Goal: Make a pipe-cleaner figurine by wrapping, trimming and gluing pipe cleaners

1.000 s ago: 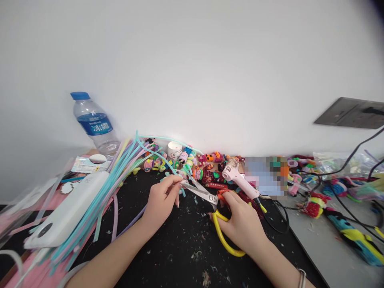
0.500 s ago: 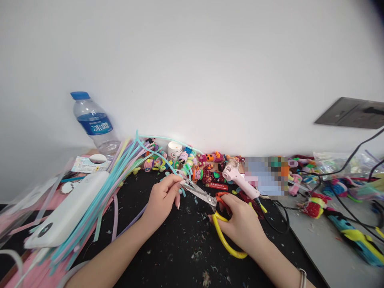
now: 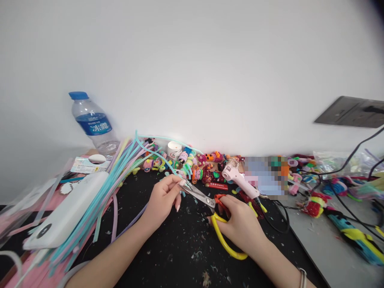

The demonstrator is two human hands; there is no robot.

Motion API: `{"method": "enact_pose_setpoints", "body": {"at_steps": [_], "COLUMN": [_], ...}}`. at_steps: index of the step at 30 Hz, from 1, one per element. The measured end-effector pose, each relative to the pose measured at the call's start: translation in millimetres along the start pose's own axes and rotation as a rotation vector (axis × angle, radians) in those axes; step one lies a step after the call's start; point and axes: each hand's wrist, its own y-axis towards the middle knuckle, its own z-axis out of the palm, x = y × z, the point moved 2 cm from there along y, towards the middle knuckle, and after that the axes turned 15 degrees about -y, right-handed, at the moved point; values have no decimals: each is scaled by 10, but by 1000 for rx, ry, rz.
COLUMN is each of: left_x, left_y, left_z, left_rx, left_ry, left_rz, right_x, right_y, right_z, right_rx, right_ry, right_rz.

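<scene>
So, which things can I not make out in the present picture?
In the head view:
Lower end of the thin turquoise fuzzy stem: hidden at the left hand.
Steel scissors with red-and-yellow handles: grip partly covered by the right hand.
Content of the pale-blue pixelated patch: masked.
Grey wall socket: right end cut by the edge.

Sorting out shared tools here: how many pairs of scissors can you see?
1: the scissors held in the right hand, with their blades pointing toward the left hand. Others could be hidden from this view.
</scene>
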Motion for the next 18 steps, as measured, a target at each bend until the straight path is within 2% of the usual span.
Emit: {"method": "enact_pose_setpoints", "body": {"at_steps": [5,12,18], "left_x": [10,-39,-7], "left_y": [-6,-22,-36], "left_z": [7,28,27], "left_rx": [-20,-60,-80], "left_ry": [-55,51,8], "left_rz": [-38,20,-1], "right_x": [10,23,28], "right_y": [6,-13,-2], "right_z": [1,2,9], "right_rx": [28,70,89], "right_ry": [-6,10,13], "right_rz": [17,27,31]}}
